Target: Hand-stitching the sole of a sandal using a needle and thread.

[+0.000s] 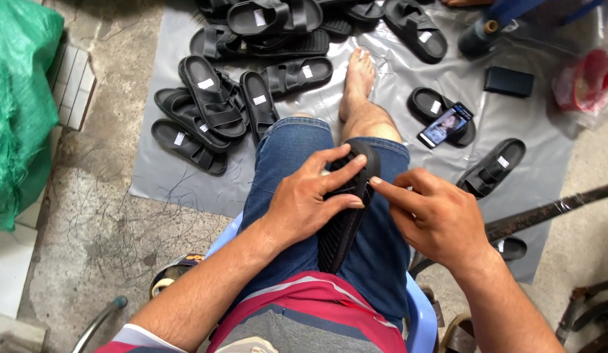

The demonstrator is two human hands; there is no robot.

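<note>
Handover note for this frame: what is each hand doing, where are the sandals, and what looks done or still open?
Left hand: grips the black sandal lying sole-up on the lap.
Right hand: fingertips pinch at the sandal's right edge; whether anything is held there cannot be told.
Pile of sandals lies on the grey sheet ahead; most show a white label.
Phone rests on one sandal to the right.
No label shows on the held sandal.

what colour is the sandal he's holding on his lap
Black, with a ribbed sole. The sandal shows best in the head view, held by the left hand.
</note>
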